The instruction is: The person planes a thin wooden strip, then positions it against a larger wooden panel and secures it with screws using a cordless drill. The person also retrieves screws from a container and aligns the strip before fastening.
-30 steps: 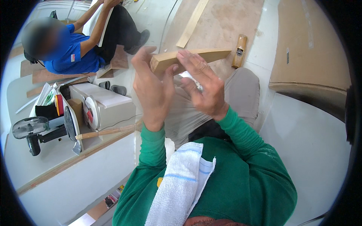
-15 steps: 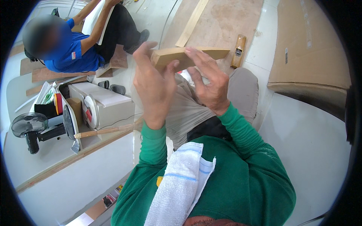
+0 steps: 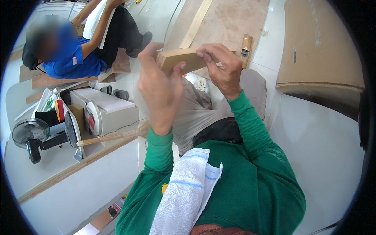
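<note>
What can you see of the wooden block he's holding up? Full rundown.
The wooden block is a pale tan, rectangular piece of what looks like plain, unfinished wood, with square-cut edges and one end face showing. It is held up in the air, lying roughly level, above the person's lap. The left hand grips its near end, thumb against the underside; the right hand clasps over its far part, hiding that end.

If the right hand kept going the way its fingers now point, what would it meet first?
The right hand is already curled over the wooden block, fingers pointing leftward. Past the block, it would likely meet the left hand gripping the other end, though depth is unclear.
</note>
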Tool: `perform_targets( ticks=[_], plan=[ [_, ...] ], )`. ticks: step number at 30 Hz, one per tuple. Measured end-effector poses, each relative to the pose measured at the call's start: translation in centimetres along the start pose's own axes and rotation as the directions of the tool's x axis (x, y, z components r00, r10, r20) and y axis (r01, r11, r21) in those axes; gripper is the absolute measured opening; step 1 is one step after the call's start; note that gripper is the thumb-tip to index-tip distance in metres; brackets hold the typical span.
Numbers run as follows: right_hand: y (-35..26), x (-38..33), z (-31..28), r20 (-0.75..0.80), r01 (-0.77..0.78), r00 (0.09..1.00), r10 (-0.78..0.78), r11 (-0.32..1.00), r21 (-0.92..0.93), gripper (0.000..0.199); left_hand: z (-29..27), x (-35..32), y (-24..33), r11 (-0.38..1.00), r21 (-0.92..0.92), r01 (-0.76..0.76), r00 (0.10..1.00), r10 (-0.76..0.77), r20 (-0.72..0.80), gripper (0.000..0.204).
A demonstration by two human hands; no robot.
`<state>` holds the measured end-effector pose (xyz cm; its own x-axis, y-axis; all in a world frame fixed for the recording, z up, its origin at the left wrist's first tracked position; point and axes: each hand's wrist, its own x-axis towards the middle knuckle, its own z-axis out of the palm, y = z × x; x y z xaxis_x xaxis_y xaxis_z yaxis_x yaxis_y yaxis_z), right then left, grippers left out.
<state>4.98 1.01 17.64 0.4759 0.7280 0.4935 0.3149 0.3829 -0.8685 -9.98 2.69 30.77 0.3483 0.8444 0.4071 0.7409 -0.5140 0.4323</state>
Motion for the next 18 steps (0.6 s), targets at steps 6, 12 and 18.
perform_targets(
  ticks=[6,12,18],
  plan=[
    [1.9,0.4,1.4,-0.016,0.147,0.988,-0.152,0.973,-0.176,0.01,0.0,0.1,-0.2,1.0,0.006,0.019,1.0,-0.019,-0.002,0.064],
    [1.6,1.0,-0.6,-0.08,-0.237,0.97,0.228,0.962,-0.135,0.023,-0.5,0.0,-0.5,0.999,0.016,0.05,0.999,-0.05,0.0,0.065],
    [-4.1,1.8,0.4,-0.021,0.17,0.985,-0.169,0.983,0.066,0.019,-0.8,0.2,-0.5,0.998,-0.024,0.059,0.998,-0.058,0.02,0.065]
  ],
)
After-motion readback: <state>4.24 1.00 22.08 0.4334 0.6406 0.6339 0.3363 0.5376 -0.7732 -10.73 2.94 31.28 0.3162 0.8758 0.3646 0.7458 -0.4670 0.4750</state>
